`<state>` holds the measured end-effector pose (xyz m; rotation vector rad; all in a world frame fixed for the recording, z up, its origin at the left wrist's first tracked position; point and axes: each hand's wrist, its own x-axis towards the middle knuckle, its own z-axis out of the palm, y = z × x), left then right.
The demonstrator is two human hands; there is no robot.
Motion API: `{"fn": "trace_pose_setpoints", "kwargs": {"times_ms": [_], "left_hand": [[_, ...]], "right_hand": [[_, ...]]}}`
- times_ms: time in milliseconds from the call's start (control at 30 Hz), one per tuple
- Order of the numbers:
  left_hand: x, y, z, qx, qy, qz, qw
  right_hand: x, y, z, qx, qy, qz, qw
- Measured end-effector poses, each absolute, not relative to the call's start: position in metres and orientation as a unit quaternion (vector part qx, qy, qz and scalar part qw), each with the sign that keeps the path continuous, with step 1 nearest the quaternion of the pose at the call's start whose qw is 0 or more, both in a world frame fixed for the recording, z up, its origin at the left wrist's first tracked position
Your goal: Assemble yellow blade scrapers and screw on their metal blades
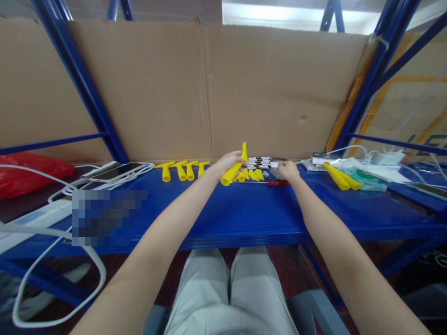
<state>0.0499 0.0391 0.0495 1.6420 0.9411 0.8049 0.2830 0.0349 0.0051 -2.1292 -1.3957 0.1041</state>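
Fingers of the left hand (229, 162) hold a yellow tube (230, 175) that, swung low, could scatter nearby yellow pieces (253, 175); whether the right hand (288, 170) grips anything, I cannot tell.

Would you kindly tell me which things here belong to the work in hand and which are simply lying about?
Likely part of the work:
yellow piece held in the left hand
yellow T-shaped pieces in a row
black-and-white pens beside the right hand
red-handled tool

Apparently just lying about:
phone
red bag
white cable
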Motion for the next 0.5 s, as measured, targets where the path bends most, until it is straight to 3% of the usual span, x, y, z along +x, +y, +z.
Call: {"fn": "trace_pose_setpoints", "kwargs": {"times_ms": [167,233,333,500], "left_hand": [[0.006,0.030,0.035,0.853,0.434,0.283,0.060],[-0.007,0.028,0.023,0.878,0.425,0.211,-0.069],[-0.018,0.026,0.007,0.891,0.407,0.150,-0.137],[-0.019,0.023,-0.005,0.888,0.407,0.145,-0.157]], "right_hand": [[0.278,0.034,0.006,-0.796,-0.540,0.040,0.269],[0.278,0.034,0.005,-0.793,-0.546,0.036,0.267],[0.277,0.037,0.002,-0.784,-0.561,0.024,0.265],[0.273,0.041,-0.002,-0.756,-0.597,-0.001,0.269]]}}
